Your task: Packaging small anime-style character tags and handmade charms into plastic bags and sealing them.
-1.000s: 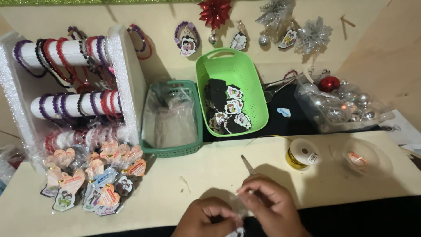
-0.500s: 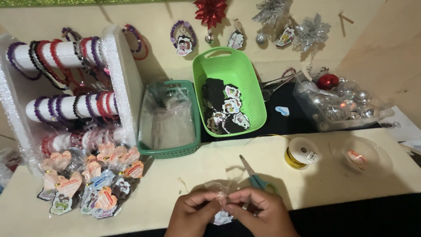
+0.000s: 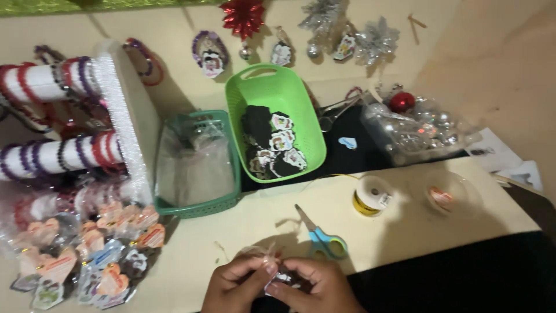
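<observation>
Pinching a small charm point(image 3: 282, 279) between both hands, left hand point(image 3: 238, 284) and right hand point(image 3: 317, 287) closed on it, low over the worktop point(image 3: 260, 223). Tying its string, I reckon; next needs the scissors point(image 3: 320, 236) just beyond.

Lighting is dim and warm. The whole frame is soft with motion blur, strongest at the left, where the bracelet rack point(image 3: 69, 133) smears. Shadows fall near and right of objects on the surface point(image 3: 405, 232). The near right corner is dark.
</observation>
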